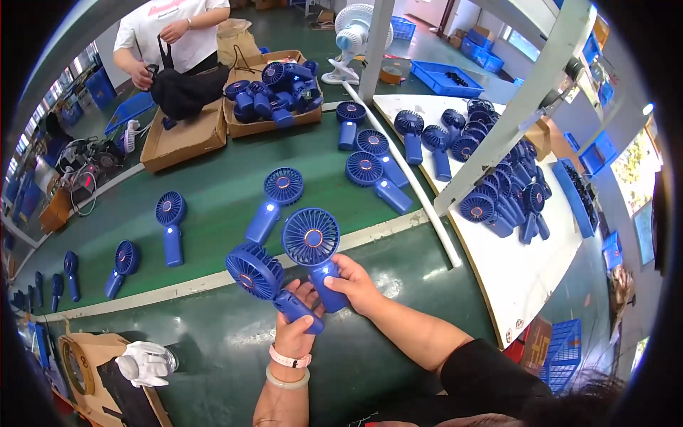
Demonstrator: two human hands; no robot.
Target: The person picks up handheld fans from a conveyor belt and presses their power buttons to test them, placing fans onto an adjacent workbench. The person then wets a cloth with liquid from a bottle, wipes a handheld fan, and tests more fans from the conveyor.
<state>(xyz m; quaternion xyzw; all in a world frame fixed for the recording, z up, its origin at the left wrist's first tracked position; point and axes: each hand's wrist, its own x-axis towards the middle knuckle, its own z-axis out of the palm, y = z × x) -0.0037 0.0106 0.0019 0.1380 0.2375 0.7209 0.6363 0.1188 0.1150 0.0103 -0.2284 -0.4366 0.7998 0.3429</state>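
Two blue handheld fans are up in front of me over the green table. My left hand (299, 322) is closed around the handle of one handheld fan (255, 271), whose round head tilts to the left. In my right hand (353, 285) is another handheld fan (311, 238), held upright by its handle, thumb across the front. The two fans are side by side, their handles close together. Just beyond them, a handheld fan (283, 186) lies on the green belt (220, 171).
Several more fans lie along the belt, such as one fan (171, 209) at left. A white board (523, 267) at right carries a pile of fans beside a metal post (509, 124). Across the belt, a person (171, 35) handles black cloth near a carton (274, 129) of fans.
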